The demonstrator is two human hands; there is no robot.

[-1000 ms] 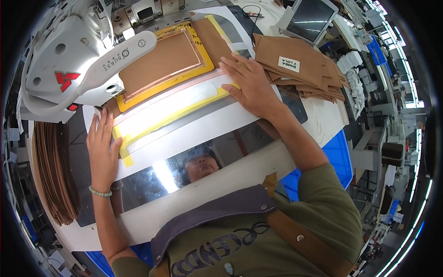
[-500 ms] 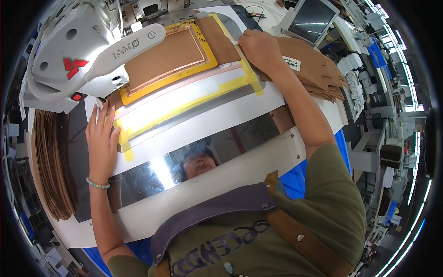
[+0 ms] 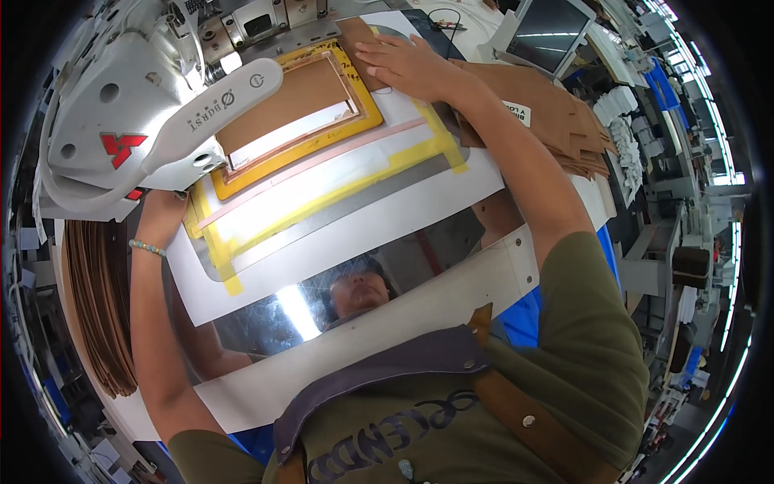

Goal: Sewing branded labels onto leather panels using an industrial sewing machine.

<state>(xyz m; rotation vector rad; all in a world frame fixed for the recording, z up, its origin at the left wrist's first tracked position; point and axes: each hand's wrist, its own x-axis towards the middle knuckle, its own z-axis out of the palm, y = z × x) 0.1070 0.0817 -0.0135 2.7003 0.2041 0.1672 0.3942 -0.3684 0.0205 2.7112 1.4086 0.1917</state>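
A brown panel (image 3: 363,44) lies under a yellow rectangular frame (image 3: 297,155) and sticks out past its right side. Through the frame's window its near edge shows, with a strip of white below it. My right hand (image 3: 407,68) rests flat on the panel's right end, fingers stretched out. Behind the white machine head (image 3: 89,153) most of my left hand (image 3: 165,214) is hidden, at the left end of the taped template; its fingers do not show. Yellow tape (image 3: 330,198) borders the template, which lies on a white sheet (image 3: 379,218).
Brown pieces stand stacked at the left (image 3: 97,306). Another brown pile (image 3: 556,121) lies to the right, below a small screen (image 3: 548,36). A grey handle-shaped arm (image 3: 218,105) reaches over the frame. Nearest me is a shiny metal plate (image 3: 427,250).
My right hand has moved left from the template's edge and flattened onto the panel. My left hand has slid behind the machine head. The panel's near edge has shifted away, baring white inside the frame.
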